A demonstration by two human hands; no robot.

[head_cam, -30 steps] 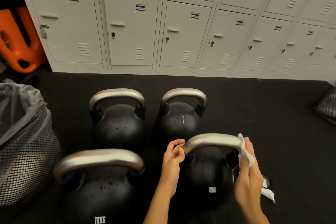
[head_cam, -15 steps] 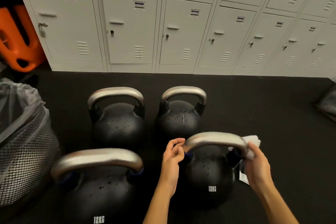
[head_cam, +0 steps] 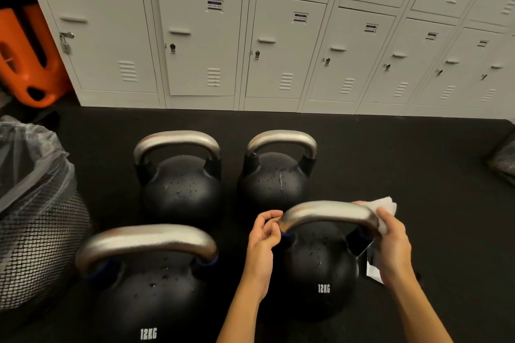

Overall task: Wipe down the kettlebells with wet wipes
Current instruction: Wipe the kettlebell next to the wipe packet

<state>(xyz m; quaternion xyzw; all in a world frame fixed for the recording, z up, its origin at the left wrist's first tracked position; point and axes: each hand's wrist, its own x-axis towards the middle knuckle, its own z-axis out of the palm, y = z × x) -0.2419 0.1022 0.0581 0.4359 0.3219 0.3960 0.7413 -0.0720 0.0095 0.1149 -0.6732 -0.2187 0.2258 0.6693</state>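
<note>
A mesh bin [head_cam: 41, 237] crowds the left edge; bare floor [head_cam: 434, 175] lies open to the right. Four kettlebells stand close together. On the near right kettlebell [head_cam: 320, 267], the left hand [head_cam: 262, 242] pinches the handle's left end, and the right hand [head_cam: 393, 245] clamps a wipe [head_cam: 386, 207] around its right bend.

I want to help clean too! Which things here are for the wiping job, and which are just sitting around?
For the job:
- wet wipe, in the right hand
- near right kettlebell, steadied by the left hand
- near left kettlebell
- far left kettlebell
- far right kettlebell

Just sitting around:
- lockers
- mesh bin
- orange thing
</note>
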